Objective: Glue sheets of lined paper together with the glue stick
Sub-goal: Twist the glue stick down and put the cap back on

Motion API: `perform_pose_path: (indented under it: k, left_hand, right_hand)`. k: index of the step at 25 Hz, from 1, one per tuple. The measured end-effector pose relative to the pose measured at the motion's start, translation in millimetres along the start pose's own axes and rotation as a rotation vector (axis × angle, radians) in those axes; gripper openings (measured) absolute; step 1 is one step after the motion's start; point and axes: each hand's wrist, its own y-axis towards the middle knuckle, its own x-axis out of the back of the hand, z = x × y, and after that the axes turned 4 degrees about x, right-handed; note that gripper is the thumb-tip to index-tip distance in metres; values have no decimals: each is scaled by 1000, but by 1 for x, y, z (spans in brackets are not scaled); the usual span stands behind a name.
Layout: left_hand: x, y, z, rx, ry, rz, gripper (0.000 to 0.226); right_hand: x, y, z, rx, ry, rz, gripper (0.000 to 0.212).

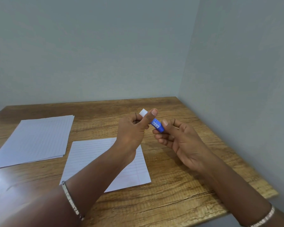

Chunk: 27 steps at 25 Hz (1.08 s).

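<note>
Above the wooden table point(179, 185), in the head view, both hands met on the glue stick point(156, 125), which was held in the air over the far edge of the single lined sheet point(95, 154). The left hand point(131, 130) was closed round the white cap end point(143, 112), thumb laid along it; the right hand point(179, 138) pinched the blue barrel between thumb and fingertips. Whether the cap was seated or already loose could not be told. A stack of lined sheets point(38, 138) lay flat to the left, apart from the single sheet.

The stick looked light, rigid and smooth-sided, so likely to twist in a loose pinch; the barrel's middle seemed the sound place to grip, leaving the cap free to pull. The paper appeared thin and limp, apt to slide on the polished wood and crease under a dragged stick, so a flat hand holding it near one edge would probably serve best.
</note>
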Motion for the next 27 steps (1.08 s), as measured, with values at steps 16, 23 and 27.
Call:
perform_pose_path:
  k: [16, 23, 27]
  left_hand:
    - [-5, -5, 6, -1019, 677, -193, 43]
    - [-7, -6, 6, -1019, 666, -153, 50]
    - [-4, -2, 9, -962, 661, -164, 49]
  right_hand:
    - [12, 1, -4, 475, -731, 21, 16]
    - [13, 2, -4, 483, -726, 11, 34]
    - [14, 3, -5, 477, -765, 37, 23]
